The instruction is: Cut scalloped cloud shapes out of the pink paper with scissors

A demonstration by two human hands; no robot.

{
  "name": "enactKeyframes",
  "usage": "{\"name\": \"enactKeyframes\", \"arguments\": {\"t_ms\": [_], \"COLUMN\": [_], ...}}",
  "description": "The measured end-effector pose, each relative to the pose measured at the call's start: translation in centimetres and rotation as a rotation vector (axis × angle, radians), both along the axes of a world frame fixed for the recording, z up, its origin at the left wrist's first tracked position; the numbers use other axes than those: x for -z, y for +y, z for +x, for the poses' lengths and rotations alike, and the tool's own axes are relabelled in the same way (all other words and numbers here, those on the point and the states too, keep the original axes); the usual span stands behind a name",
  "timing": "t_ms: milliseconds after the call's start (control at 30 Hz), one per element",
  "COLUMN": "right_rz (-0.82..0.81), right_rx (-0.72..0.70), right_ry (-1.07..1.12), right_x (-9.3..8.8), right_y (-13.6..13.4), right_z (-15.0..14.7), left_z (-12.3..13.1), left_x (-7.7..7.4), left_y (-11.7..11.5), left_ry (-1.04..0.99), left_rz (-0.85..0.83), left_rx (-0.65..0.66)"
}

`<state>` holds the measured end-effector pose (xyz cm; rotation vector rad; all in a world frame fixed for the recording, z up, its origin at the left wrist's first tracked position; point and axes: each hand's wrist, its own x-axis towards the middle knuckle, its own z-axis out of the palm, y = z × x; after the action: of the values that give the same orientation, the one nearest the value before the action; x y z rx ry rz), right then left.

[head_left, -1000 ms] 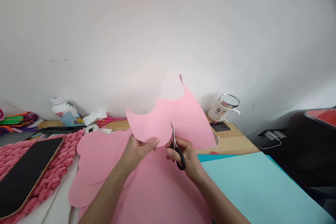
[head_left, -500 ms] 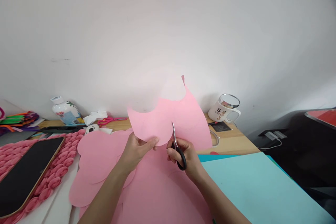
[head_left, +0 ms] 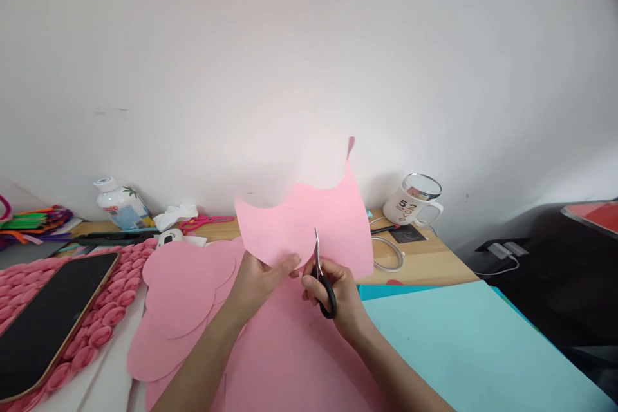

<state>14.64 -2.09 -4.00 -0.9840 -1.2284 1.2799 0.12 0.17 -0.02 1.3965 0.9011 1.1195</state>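
A pink paper sheet (head_left: 284, 225) with curved cut-outs along its upper edge is held up in front of me. My left hand (head_left: 263, 280) pinches its lower edge, thumb on the near face. In my right hand (head_left: 338, 293) is a pair of scissors (head_left: 327, 296) with black handles; its metal blades point up and lie in the paper, right of my left hand. Below both hands lie more pink sheets (head_left: 290, 347). To the left are rounded, cloud-like pink paper cut-outs (head_left: 183, 290), stacked and overlapping.
At left a phone (head_left: 53, 315) rests on rows of pink rolled paper flowers (head_left: 109, 315). Pink scissors (head_left: 205, 221), a tissue (head_left: 174, 215) and a white bottle (head_left: 120, 205) stand along the wall. At right are a mug (head_left: 410, 203), a cable (head_left: 398, 261) and light blue sheets (head_left: 463, 341).
The paper's right side has swung inward to the left, and its curled tip has shifted right. My right hand and the scissors have moved slightly left and down; my left hand has shifted slightly right.
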Motion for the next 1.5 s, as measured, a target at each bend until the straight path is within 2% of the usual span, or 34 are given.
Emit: {"name": "enactKeyframes", "arguments": {"t_ms": [167,300,733,1133,1500], "right_rz": [-0.022,0.006,0.061,0.01,-0.034], "right_rx": [-0.01,0.009,-0.012,0.007,0.013], "right_ry": [0.022,0.007,-0.011,-0.055,-0.072], "right_x": [-0.5,-0.8,-0.6,-0.9,-1.1], "right_y": [0.1,0.3,0.4,0.3,0.3], "right_z": [0.0,0.3,0.5,0.5,0.5], "left_z": [0.5,0.2,-0.7,-0.8,-0.9], "left_x": [-0.6,-0.9,0.2,0.3,-0.4], "left_y": [-0.5,-0.5,0.2,0.2,0.2], "left_ry": [0.071,0.102,0.122,0.11,0.123], "left_rz": [0.003,-0.034,-0.025,-0.03,-0.027], "left_rx": [-0.025,0.006,0.025,0.036,0.045]}}
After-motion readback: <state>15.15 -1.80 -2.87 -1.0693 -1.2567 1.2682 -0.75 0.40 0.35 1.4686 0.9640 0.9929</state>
